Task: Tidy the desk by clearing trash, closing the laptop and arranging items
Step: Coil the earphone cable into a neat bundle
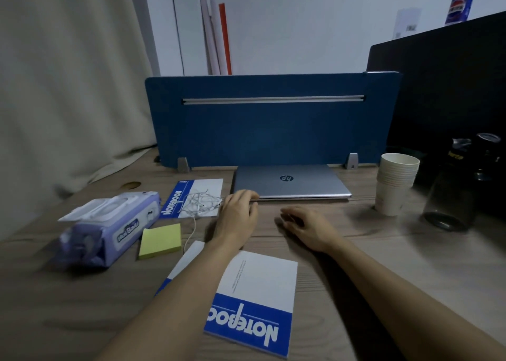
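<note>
The silver laptop (291,182) lay shut near the far edge of the wooden surface (383,256), just in front of the blue divider (273,130). The left hand (237,215) rested its fingertips on the laptop's near left corner, its grip loose and pinching nothing. The right hand (304,225) lay flat on the surface near the laptop's front edge, its fingers spread, though they looked blurry. A tangled white cable (201,203) sat on a notebook (195,199) just left of the laptop. The left arm hid part of another notebook (254,303) by the near edge. Paper cups (395,185) stood stacked toward the right edge. A dark bottle (449,201) beside them was hard to make out.
</note>
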The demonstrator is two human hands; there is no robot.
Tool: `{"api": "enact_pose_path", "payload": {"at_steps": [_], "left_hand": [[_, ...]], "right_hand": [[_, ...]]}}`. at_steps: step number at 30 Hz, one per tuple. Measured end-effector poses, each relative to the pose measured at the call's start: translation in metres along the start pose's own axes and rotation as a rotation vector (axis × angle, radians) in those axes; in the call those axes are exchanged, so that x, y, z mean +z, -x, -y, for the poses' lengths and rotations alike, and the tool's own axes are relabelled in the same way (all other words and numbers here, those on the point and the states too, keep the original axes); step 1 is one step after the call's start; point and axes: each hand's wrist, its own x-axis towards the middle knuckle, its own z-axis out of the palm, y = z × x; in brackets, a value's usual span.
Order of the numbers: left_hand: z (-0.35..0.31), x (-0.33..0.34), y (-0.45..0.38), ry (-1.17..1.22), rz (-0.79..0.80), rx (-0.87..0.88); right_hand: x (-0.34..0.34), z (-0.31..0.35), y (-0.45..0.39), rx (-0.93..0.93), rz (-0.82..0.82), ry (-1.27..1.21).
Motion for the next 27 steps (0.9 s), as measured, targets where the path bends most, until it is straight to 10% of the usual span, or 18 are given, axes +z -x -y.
{"api": "enact_pose_path", "payload": {"at_steps": [14,27], "left_hand": [[0.081,-0.087,0.017,-0.291,0.270,-0.228],[0.102,-0.066,-0.010,-0.171,0.165,-0.219]], "right_hand": [[0.025,0.032,-0.016,-0.016,-0.011,-0.089],[0.035,0.023,-0.058,-0.055,-0.068,-0.109]]}}
